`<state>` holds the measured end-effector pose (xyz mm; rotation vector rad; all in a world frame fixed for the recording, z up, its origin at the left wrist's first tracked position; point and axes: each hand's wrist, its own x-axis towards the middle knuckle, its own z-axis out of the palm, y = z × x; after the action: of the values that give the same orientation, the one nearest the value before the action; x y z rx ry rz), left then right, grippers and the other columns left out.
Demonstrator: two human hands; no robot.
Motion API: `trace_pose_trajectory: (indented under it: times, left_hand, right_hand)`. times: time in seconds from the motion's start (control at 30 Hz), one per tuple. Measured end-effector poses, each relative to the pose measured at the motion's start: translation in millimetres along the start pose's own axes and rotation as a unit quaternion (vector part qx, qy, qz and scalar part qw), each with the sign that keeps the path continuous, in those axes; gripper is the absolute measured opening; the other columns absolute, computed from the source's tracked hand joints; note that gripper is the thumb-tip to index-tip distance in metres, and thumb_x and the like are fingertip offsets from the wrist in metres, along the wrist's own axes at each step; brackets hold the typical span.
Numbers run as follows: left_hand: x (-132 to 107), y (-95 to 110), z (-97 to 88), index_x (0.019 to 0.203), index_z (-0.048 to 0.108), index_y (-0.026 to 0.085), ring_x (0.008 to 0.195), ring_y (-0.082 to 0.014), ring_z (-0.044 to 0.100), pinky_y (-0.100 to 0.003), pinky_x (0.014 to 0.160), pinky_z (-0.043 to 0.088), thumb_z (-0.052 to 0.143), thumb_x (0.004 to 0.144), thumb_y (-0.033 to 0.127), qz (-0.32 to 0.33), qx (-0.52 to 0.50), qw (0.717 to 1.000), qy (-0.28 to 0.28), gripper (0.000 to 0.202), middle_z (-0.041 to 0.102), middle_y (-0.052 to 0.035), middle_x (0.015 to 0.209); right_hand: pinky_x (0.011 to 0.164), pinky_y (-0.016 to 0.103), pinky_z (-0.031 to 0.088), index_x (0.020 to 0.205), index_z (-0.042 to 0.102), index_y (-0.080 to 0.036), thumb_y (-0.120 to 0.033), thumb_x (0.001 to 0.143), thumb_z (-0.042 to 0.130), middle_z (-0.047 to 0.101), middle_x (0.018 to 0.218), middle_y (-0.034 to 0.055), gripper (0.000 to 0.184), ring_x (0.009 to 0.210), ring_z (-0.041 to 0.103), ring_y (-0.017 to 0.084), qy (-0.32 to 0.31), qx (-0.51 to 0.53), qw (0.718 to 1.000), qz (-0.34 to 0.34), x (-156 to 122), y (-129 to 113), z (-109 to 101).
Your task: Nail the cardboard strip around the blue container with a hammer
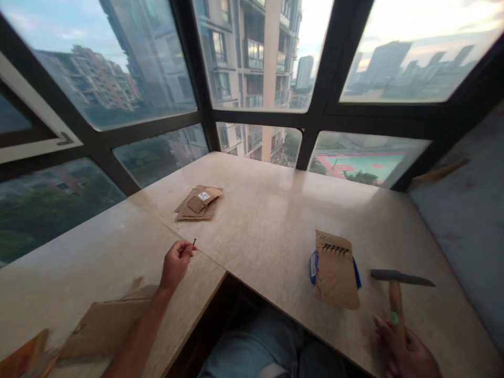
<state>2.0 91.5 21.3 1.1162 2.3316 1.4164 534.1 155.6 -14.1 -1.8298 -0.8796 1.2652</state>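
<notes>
While windows (255, 58) are wrapping round the far sides, a pale surface (255, 220) is filling most of your view, its inner corner pointing away from you and a seam running from there toward the far-left edge. Your trousers (252, 346) are showing below that inner corner. Flat brown cardboard (98, 331) is lying on the left section, partly behind your left forearm; something orange (23, 354) is sitting beside it, cut off by the view.

Near the right section's front edge, a cardboard pad (337, 283) is resting over a blue object (313, 268), which is poking out on both sides. Right of it, toward the surface's right edge, you're holding a hammer (395, 299) with your right hand (413, 357); fingers are wrapping the wooden handle, head pointing away from you. A cardboard stack (192, 212) is lying near the far-left edge, well apart from the pad.

Your left hand (176, 262) is hovering around the seam, left of the inner corner, thumb and fingertips pinching narrowly. A row of dark nails (334, 248) is crossing the pad's far end. A white label (203, 196) is topping the stack. Smallest: one dark nail (194, 241) is sticking up from your left fingertips; too small to tell from a screw.
</notes>
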Motion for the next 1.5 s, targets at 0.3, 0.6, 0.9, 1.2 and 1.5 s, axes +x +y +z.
trace_pose_trajectory:
  times: [0.3, 0.6, 0.9, 1.2, 1.5]
  left_hand:
    - [-40.2, 123.3, 95.0, 0.088, 0.066, 0.018, 0.059, -0.008, 0.059, -0.019, 0.061, 0.05, 0.09, 0.064, 0.032, -0.124, -0.482, 0.842, -0.21, 0.037, 0.067, 0.0011, 0.07]
    - [-59.4, 185.3, 174.4, 0.1, 0.076, 0.016, 0.068, -0.008, 0.059, -0.021, 0.068, 0.052, 0.088, 0.067, 0.023, -0.158, -0.583, 0.71, -0.362, 0.036, 0.066, -0.0014, 0.077]
    - [-59.9, 203.2, 207.8, 0.086, 0.067, 0.016, 0.068, -0.0129, 0.065, -0.029, 0.069, 0.056, 0.079, 0.076, 0.034, -0.067, -0.451, 0.808, -0.373, 0.024, 0.072, -0.0051, 0.08]
    - [-54.4, 199.0, 229.1, 0.081, 0.076, 0.019, 0.095, -0.0224, 0.07, -0.037, 0.083, 0.056, 0.073, 0.081, 0.033, 0.169, -0.244, 0.895, -0.334, 0.014, 0.077, -0.0103, 0.1]
    - [-40.8, 189.0, 244.4, 0.092, 0.077, 0.022, 0.108, -0.0237, 0.065, -0.044, 0.095, 0.053, 0.068, 0.087, 0.029, 0.272, -0.186, 0.879, -0.345, 0.013, 0.075, -0.0101, 0.11]
  right_hand:
    - [0.023, 0.022, 0.033, 0.086, 0.055, -0.02, -0.067, 0.064, 0.073, 0.057, 0.054, -0.0072, 0.055, 0.028, 0.038, 0.008, 0.017, 0.045, 0.997, -0.052, -13.3, -10.0, 12.0]
    - [0.021, 0.02, 0.033, 0.091, 0.053, -0.021, -0.069, 0.068, 0.069, 0.057, 0.055, -0.0082, 0.055, 0.026, 0.037, 0.008, 0.018, 0.053, 0.997, -0.045, -10.9, -7.4, 14.0]
    - [0.021, 0.02, 0.033, 0.092, 0.053, -0.02, -0.066, 0.075, 0.066, 0.057, 0.058, -0.0079, 0.051, 0.026, 0.039, 0.007, 0.015, 0.038, 0.998, -0.052, -12.9, -6.9, 14.5]
    - [0.022, 0.017, 0.031, 0.09, 0.053, -0.021, -0.061, 0.077, 0.066, 0.053, 0.053, -0.0098, 0.044, 0.026, 0.037, 0.006, 0.031, 0.056, 0.996, -0.054, -19.2, -15.4, 18.6]
    - [0.022, 0.016, 0.031, 0.091, 0.051, -0.022, -0.056, 0.081, 0.063, 0.052, 0.054, -0.0101, 0.038, 0.025, 0.036, 0.006, 0.036, 0.045, 0.997, -0.043, -23.0, -21.3, 20.6]
